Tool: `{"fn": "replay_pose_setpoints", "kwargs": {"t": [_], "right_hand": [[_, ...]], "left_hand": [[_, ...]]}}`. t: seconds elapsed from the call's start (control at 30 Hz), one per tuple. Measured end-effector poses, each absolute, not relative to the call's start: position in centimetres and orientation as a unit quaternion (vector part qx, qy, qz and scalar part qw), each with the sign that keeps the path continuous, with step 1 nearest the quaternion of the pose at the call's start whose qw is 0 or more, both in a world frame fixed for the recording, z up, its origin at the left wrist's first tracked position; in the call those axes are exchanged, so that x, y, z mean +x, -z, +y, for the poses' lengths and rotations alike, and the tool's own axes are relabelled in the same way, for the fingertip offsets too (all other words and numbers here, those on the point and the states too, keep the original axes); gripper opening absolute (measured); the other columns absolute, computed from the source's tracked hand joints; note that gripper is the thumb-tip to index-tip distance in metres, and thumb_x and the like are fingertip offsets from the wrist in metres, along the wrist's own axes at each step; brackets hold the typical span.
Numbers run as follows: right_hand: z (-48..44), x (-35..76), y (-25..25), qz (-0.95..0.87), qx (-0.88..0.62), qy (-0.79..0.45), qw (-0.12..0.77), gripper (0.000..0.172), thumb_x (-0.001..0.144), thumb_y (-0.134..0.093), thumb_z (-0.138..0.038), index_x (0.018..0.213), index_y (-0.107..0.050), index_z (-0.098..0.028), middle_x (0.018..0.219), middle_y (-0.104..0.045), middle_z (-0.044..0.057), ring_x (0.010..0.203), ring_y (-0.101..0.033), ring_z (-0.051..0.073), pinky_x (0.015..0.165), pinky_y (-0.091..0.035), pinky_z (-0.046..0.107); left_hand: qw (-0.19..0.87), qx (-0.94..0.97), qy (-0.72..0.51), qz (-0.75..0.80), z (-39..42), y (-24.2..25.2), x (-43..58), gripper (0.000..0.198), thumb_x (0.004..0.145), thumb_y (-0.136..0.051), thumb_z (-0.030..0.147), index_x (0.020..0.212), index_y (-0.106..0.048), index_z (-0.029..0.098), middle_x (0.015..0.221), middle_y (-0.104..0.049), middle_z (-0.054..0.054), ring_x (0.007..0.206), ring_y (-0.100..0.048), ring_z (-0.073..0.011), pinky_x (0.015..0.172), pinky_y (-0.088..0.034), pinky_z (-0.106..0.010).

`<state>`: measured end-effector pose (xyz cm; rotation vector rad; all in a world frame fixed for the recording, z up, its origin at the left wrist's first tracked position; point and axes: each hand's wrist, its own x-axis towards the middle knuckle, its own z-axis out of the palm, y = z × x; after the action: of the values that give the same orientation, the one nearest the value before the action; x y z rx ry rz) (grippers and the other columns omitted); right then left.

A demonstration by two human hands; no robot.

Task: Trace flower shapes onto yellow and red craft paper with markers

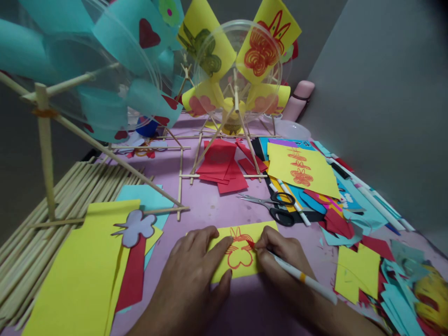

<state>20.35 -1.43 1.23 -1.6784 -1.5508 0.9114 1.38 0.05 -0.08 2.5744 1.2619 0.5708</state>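
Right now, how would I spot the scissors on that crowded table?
Start at the pink table, then find the big yellow sheet with three red drawings right of centre. The scissors lie at its near-left edge: the only metal blades and black loop handles among paper.

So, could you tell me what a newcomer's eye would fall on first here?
The turquoise paper wheel looms at upper left, with the yellow paper wheel at top centre. At the bottom, the left hand pins a yellow slip, while the right hand holds a white pen with its red tip on the slip.
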Motion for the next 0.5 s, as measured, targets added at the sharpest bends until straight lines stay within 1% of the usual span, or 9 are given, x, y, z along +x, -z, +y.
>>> {"fn": "replay_pose_setpoints", "kwargs": {"t": [0.5], "right_hand": [[-1.52, 20.53, -0.92, -0.596, -0.637, -0.349, 0.343, 0.006, 0.063, -0.038, -0.022, 0.060, -0.043, -0.022, 0.045, -0.037, -0.007, 0.041, -0.037, 0.011, 0.043, -0.026, 0.022]], "left_hand": [[0.114, 0.875, -0.194, 0.430, -0.03, 0.02, 1.35, 0.045, 0.080, -0.052, 0.016, 0.124, -0.051, 0.025, 0.118, -0.051, -0.011, 0.104, -0.047, -0.0298, 0.081, -0.043, -0.049]]}}
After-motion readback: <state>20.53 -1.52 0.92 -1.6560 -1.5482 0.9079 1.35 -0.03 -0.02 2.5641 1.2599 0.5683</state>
